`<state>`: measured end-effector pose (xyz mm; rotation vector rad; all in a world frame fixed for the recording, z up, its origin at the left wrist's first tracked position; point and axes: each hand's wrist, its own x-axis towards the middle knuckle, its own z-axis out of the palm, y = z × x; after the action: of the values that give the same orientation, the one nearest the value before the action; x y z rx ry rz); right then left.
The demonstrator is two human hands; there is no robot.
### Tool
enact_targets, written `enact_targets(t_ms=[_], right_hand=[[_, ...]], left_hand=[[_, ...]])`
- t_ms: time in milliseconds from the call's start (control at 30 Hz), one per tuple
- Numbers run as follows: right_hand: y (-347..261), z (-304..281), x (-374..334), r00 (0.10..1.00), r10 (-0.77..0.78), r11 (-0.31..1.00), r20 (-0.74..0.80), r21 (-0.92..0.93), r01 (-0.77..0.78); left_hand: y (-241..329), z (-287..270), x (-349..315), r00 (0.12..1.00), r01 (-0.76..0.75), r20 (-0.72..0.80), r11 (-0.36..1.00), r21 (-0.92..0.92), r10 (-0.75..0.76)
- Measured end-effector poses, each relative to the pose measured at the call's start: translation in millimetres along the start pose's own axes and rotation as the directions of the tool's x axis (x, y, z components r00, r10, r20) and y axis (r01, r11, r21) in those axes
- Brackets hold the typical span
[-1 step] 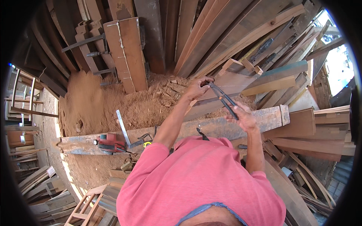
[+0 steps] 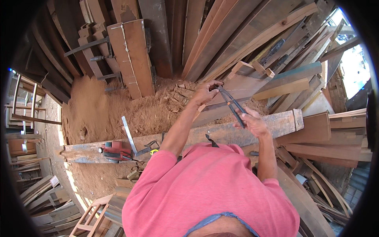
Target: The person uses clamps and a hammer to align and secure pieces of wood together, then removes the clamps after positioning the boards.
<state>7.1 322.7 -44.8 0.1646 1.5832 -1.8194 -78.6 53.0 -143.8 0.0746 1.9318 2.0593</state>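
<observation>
My right hand [image 2: 254, 122] is wrapped round the handles of long pliers [image 2: 229, 101], dark with orange bands, which point away and to the left. At the jaw end, the bent fingers of my left hand [image 2: 207, 91] pinch something small and dark, too small to name. Under both hands lies a board assembly [image 2: 244, 87] with a reddish-brown face, set beyond the long bench plank [image 2: 193, 136].
A red power tool [image 2: 117, 151], a metal square [image 2: 129, 134] and a yellow tape measure [image 2: 154, 151] rest on the plank's left part. Sawdust [image 2: 106, 114] is heaped behind it. A clamped brown panel [image 2: 130, 59] leans at the back, among many stacked boards.
The pliers' handles have spread slightly, the near one swinging left, and my right hand has shifted a little. My left hand stays at the jaws.
</observation>
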Motion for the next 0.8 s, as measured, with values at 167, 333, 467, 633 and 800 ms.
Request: enact_targets(t_ms=[167,333,467,633,800], right_hand=[[32,12,39,0.98,0.19,0.976,0.056,-0.124,-0.182],[67,55,26,0.993,0.113,0.909,-0.016,0.405,-0.097],[64,65,-2,0.999,0.022,0.816,0.036,0.577,-0.039],[69,60,-8,0.988,-0.056,0.72,0.147,0.691,-0.063],[54,79,-7,0.956,-0.104,0.619,0.273,0.77,-0.153]], left_hand=[[-4,0,3,0.999,-0.039,0.0,0.987,-0.154,0.04],[0,3,2,0.999,0.022,-0.029,0.831,-0.556,-0.046],[-13,-4,12,0.997,0.028,-0.058,0.944,-0.328,-0.049],[-9,5,19,0.991,0.06,-0.109,0.991,-0.124,-0.073],[-22,-5,24,0.996,0.019,-0.085,0.975,-0.222,-0.039]])
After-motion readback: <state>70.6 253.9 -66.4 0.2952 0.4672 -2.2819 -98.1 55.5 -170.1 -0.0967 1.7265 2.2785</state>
